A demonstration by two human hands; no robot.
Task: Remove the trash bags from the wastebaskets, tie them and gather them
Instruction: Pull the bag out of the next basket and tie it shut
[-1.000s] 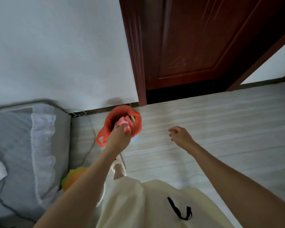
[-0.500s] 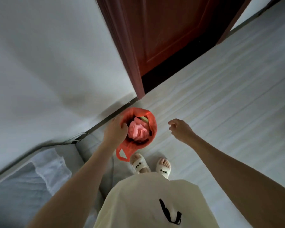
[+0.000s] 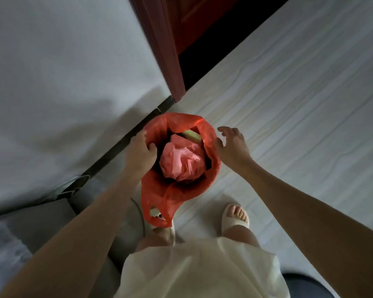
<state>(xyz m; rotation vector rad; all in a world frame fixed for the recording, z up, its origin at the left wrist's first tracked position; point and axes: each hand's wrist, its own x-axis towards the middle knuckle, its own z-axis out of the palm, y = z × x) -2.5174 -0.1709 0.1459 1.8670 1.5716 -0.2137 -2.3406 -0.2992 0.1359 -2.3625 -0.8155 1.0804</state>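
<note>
A red plastic trash bag point(image 3: 174, 190) lines a small wastebasket on the floor by the wall; the basket itself is hidden under the bag. Inside lie a crumpled pink bag point(image 3: 182, 162) and a pale green item point(image 3: 191, 135). One bag handle point(image 3: 157, 214) hangs down at the near side. My left hand point(image 3: 140, 153) grips the bag's left rim, thumb inside the opening. My right hand point(image 3: 232, 145) is at the bag's right rim with fingers spread, touching or nearly touching it.
A white wall point(image 3: 63, 82) runs along the left, with a dark baseboard point(image 3: 121, 147). A dark red door frame point(image 3: 172, 61) stands behind the basket. My sandalled feet point(image 3: 235, 216) stand just in front. A grey bed edge point(image 3: 19, 233) is at the lower left.
The view tilted down over the basket. My right hand moved in from the open floor to the bag's right rim. My left hand shifted to grip the left rim.
</note>
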